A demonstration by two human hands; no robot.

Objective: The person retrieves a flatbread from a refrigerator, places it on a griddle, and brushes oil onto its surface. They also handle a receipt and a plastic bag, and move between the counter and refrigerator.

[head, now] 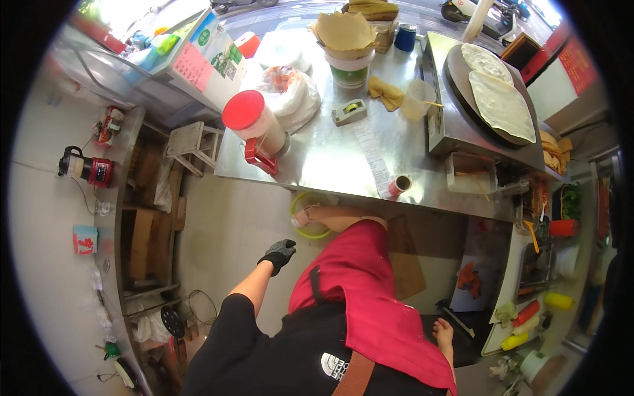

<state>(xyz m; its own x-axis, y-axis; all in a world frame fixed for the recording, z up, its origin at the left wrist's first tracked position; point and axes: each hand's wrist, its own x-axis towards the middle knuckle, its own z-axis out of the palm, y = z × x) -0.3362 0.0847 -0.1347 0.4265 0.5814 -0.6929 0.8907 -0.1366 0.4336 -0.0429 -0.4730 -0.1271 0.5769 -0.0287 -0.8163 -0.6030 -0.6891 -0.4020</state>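
Note:
My left hand (280, 253), in a grey and black glove, hangs over the floor left of my red apron (342, 267). It holds nothing, and its thumb and fingers are slightly apart. My bare right hand (443, 331) is low beside the apron's right edge, fingers loosely bent, with nothing visible in it. Before me stands a steel worktable (322, 158). A lidded clear jug (262, 131) with red handle, a tape dispenser (349, 112), a paper receipt strip (370, 156) and a small red roll (399, 185) rest on it.
Two flatbreads (502, 106) lie on a round griddle (458, 74) at right. Paper liners fill a white bucket (349, 69). A lime-rimmed bin (317, 232) sits by my foot under the table edge. Squeeze bottles (526, 313) stand right; a wooden stool (188, 141) stands left.

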